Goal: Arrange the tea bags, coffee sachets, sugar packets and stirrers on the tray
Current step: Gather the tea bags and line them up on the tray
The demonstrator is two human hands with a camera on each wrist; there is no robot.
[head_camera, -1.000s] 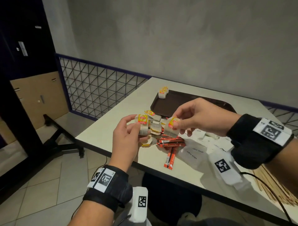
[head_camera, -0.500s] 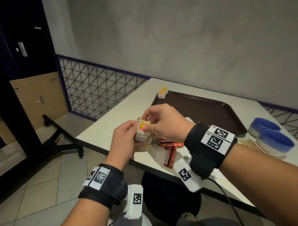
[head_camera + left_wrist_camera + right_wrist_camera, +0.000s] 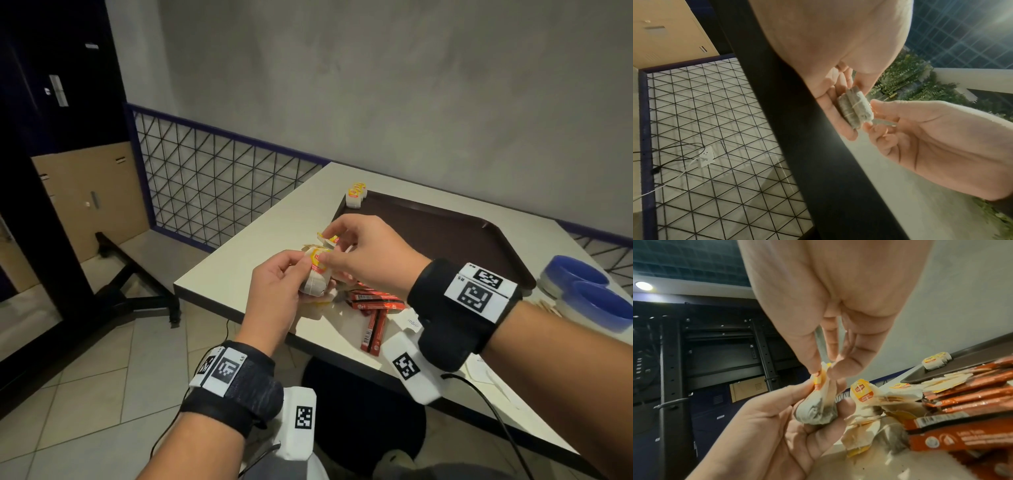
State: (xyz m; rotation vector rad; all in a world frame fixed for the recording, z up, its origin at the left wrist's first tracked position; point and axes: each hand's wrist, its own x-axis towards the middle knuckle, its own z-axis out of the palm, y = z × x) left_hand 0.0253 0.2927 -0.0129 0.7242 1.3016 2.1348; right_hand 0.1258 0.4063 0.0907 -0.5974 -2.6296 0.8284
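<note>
The table (image 3: 246,260) carries everything, and the brown tray (image 3: 445,246) lies on its far side, with only a short row of tea bags (image 3: 356,197) stood in its far left corner, tags up, so they read as a tidy line (I count three tags there, perhaps four; they overlap). At the right sit two blue lids (image 3: 596,291), with a few wooden stirrers (image 3: 548,305) poking out beside them.

Nearer me, between the tray and the table's near edge, lie the red coffee sachets (image 3: 373,308); I make out about six, some crossed over others, so the count is loose. Right of them are white sugar packets (image 3: 409,323), mostly hidden by my right wrist. The loose heap of tea bags (image 3: 869,405) is left of the sachets, too tangled to number.

My left hand (image 3: 274,294) is curled around a small bundle of tea bags (image 3: 317,274), two as far as the left wrist view shows, cradling them from below to keep them squared. My right hand (image 3: 370,253) pinches the yellow tag at the top, likely lining the tags up before the bundle joins the row.
</note>
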